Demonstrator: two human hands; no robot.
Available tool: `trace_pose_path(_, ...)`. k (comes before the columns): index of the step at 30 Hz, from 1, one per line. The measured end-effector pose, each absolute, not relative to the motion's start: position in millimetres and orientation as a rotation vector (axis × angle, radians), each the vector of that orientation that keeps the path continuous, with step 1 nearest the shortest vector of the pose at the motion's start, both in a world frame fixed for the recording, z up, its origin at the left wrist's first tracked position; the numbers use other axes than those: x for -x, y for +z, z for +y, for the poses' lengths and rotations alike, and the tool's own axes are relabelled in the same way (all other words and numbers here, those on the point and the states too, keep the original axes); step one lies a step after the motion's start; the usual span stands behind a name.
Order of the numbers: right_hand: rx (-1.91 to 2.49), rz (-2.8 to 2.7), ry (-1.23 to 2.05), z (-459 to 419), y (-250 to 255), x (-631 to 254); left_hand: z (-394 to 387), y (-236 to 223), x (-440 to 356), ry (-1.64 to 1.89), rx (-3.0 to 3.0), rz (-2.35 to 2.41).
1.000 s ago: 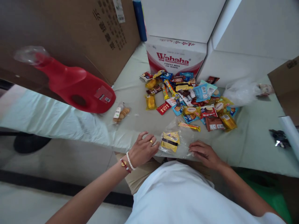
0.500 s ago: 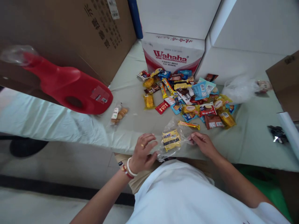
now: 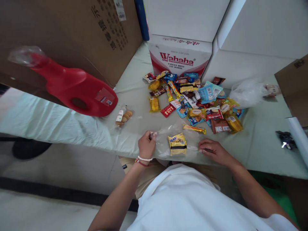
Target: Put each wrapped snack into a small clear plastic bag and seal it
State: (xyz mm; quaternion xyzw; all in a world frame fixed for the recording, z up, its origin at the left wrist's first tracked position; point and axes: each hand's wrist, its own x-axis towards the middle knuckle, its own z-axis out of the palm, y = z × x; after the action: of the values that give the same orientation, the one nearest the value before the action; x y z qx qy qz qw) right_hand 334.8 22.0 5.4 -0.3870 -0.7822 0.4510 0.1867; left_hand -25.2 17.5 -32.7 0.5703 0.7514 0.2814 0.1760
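Note:
A clear plastic bag (image 3: 163, 146) is stretched sideways along the table's near edge. Inside it lie yellow snack packets (image 3: 177, 143) with a dark band between them. My left hand (image 3: 146, 145) pinches the bag's left end, fingers closed. At the opposite end, my right hand (image 3: 213, 150) grips the bag between thumb and fingers. Just beyond the bag lies a slim yellow-and-red snack stick (image 3: 194, 129). Farther back spreads a heap of wrapped snacks (image 3: 192, 99) in blue, red, brown and yellow.
A red plastic jug (image 3: 79, 89) lies on its side at left, near a bag of round biscuits (image 3: 124, 117). Behind the snacks stands a Wahaha carton (image 3: 179, 54). Crumpled clear plastic (image 3: 247, 93) and keys (image 3: 286, 140) are at right. A large brown box (image 3: 72, 32) borders the back left.
My left hand has gone from spread fingers to a pinch on the bag's left end. The bag is now pulled out flatter and wider, and the packets inside have turned slightly.

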Motion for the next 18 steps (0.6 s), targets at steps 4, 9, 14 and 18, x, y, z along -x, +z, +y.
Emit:
trace_pose_path(4, 0.979, -2.465, 1.317, 31.3, 35.4, -345.5, 6.0, -44.1, 42.1, 1.02, -1.852, 2.356)
trace_pose_path(9, 1.016, -2.404, 1.016, 52.6, 65.9, -303.8, -11.3, -43.9, 42.8, 1.002, -2.69, 1.912)
trace_pose_path(14, 1.1, -2.714, 0.734, 42.0, 37.0, -231.5, -2.4, -30.7, 51.1, 0.631, -2.717, 1.644)
trace_pose_path(18, 1.165, -2.719, 0.592, 16.7, 16.1, -218.1, 5.7, -21.9, 57.7, 0.524, -2.29, 1.885)
